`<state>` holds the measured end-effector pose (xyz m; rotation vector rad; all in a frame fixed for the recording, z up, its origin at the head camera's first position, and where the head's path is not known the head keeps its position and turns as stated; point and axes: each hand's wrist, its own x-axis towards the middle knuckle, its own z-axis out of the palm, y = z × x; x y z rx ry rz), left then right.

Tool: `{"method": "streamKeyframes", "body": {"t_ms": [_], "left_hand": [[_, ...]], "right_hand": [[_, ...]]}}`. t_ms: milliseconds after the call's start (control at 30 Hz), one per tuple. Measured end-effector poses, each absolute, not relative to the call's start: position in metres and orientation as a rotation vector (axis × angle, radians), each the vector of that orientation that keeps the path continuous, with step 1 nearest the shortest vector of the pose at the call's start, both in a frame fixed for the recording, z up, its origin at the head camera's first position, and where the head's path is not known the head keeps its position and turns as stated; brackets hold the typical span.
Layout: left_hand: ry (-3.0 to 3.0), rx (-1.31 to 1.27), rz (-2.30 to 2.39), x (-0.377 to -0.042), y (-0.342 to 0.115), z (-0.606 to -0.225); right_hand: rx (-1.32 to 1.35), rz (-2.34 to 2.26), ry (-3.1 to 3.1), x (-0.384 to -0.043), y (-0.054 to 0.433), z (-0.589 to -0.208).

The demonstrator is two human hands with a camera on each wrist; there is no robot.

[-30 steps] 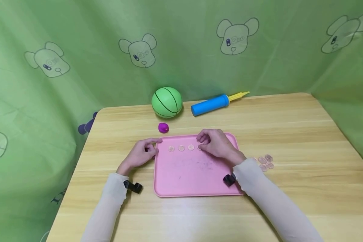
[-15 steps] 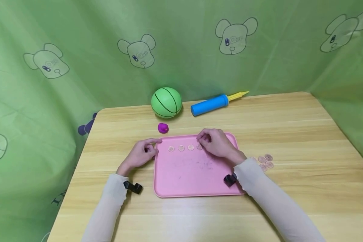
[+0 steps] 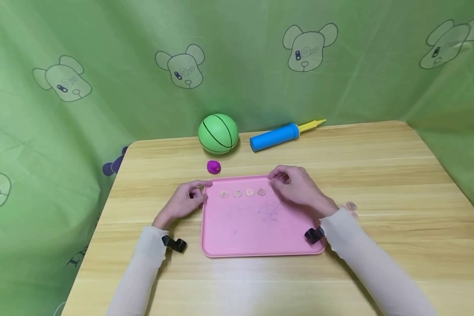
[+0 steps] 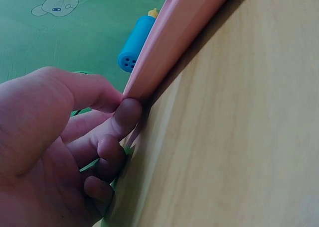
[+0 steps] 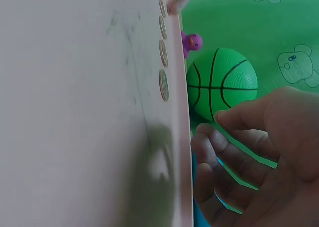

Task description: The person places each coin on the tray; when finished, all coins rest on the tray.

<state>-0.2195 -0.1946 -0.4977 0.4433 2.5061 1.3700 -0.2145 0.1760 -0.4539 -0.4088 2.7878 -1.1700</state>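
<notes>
On the pink tray [image 3: 237, 232], several copper-coloured coins [image 3: 249, 192] lie flat in a row near the far rim. My left hand [image 3: 183, 199] holds the tray's far left corner, thumb at the side and index finger on the rim; the left wrist view shows the thumb and finger [image 4: 107, 95] against the edge. Above the tray's far right part is my right hand [image 3: 294, 184], fingers loosely curled with nothing between them. It is just right of the last coin [image 5: 164, 85] in the row. More coins [image 3: 351, 206] lie on the table, partly hidden by the right sleeve.
Behind the tray stand a green ball [image 3: 218, 134] with black lines and a small purple rubber duck [image 5: 192, 41]. A blue hand pump [image 3: 274, 137] with a yellow nozzle lies at the table's back edge. Green curtains enclose the wooden table [image 3: 411, 175].
My right hand has let go of the last coin in the row and moved to the right, its sleeve covering more of the loose coins. The left hand has stayed in place.
</notes>
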Motion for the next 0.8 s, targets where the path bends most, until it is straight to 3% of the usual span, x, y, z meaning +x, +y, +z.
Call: {"method": "streamKeyframes", "body": {"t_ms": [800], "left_hand": [[2.505, 0.486, 1.382, -0.22, -0.194, -0.498]], "right_hand": [[-0.305, -1.145, 2.834, -0.185, 0.241, -0.438]]}}
